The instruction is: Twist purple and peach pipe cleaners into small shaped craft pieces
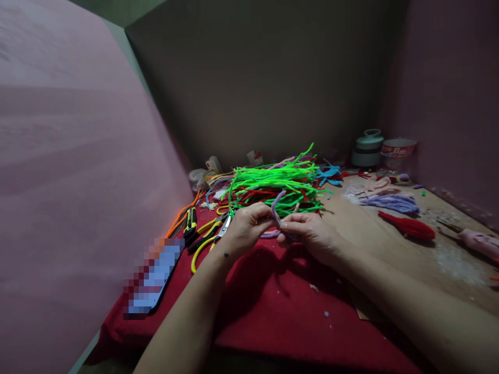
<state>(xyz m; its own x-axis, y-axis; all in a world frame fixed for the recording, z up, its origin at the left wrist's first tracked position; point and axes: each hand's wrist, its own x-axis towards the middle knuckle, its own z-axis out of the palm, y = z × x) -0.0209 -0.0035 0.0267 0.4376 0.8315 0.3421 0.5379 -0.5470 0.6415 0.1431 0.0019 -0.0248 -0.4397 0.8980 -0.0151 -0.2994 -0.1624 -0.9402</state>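
Observation:
A lilac pipe cleaner [276,205] curves upward between my two hands, above the red cloth. My left hand [251,223] pinches it from the left, with thumb and fingertips pressed together. From the right, my right hand [306,231] has its fingers closed round it, and more of the lilac length shows below and between the hands. Just beyond them lies a big heap of bright green pipe cleaners [273,179], with red ones [249,196] among them. Yellow-handled scissors [205,253] lie beside my left wrist.
Pliers [206,231], a yellow-black utility knife [190,221] and a blurred phone [156,283] lie at left. On the board [346,221] at right are purple pipe cleaners [393,202], a red bundle [407,226] and a pink glue gun [479,241]. A lidded pot [367,150] stands behind.

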